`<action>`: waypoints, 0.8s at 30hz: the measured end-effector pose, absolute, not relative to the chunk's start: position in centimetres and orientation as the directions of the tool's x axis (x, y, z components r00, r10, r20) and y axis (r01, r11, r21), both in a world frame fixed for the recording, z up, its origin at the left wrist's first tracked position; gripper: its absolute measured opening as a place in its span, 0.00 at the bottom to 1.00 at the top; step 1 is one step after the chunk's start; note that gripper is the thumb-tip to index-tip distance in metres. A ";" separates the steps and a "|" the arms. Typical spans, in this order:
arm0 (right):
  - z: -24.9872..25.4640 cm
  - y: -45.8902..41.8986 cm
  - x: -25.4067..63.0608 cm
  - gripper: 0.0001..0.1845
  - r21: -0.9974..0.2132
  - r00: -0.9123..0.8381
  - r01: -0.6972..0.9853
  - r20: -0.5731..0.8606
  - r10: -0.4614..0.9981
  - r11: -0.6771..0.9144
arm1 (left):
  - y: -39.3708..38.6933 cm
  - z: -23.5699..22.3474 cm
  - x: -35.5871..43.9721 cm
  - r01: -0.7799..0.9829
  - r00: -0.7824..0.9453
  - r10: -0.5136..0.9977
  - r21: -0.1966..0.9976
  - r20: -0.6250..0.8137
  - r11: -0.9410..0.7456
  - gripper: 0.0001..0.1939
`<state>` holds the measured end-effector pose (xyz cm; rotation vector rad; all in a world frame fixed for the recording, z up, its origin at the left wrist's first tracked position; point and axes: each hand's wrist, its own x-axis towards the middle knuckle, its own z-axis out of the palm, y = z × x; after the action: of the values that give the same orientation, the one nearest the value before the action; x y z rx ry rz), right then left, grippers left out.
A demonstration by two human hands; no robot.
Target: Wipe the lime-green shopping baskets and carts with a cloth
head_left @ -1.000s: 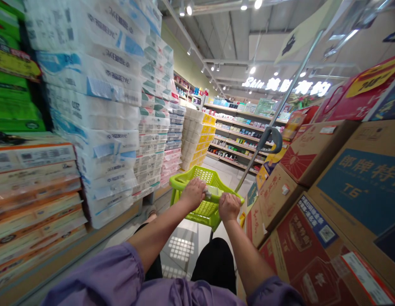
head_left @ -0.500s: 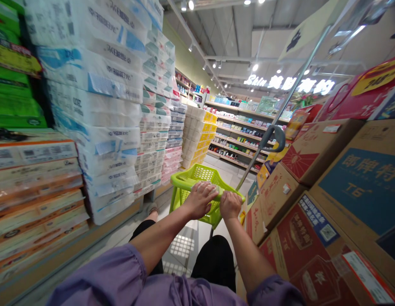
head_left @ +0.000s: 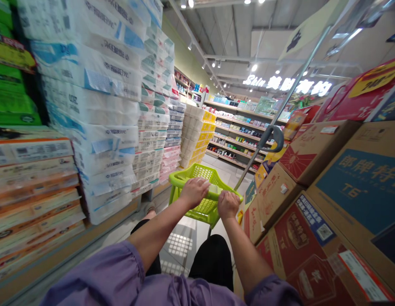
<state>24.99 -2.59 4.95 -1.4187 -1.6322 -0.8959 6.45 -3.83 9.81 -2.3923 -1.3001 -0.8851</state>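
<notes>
A lime-green shopping cart with a mesh plastic basket stands in front of me in the aisle. My left hand is wrapped over the middle of its handle bar, the fingers curled round it. Close to the right end of the same bar, my right hand is closed in a fist. Inside the basket I see mesh walls and floor; part of it is hidden behind my hands.
Packs of tissue paper rise in tall stacks on the left. Cardboard cartons line the right side, with a metal sign pole leaning near the cart. Stocked shelves stand ahead, past the tiled floor.
My left hand has shifted slightly left along the handle, and its fingers have curled round the bar. The right hand keeps its hold. The nearby stacks have drifted slightly outward in view.
</notes>
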 end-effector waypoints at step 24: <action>4.7 -2.3 25.1 0.18 0.012 -0.074 0.990 0.888 0.454 0.139 | -3.7 7.9 4.1 0.936 0.117 0.718 0.166 0.686 -0.310 0.20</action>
<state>25.06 -2.32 4.73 -1.4199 -1.6451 -0.8764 4.07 -3.73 7.91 -2.0918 -1.6205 -0.9966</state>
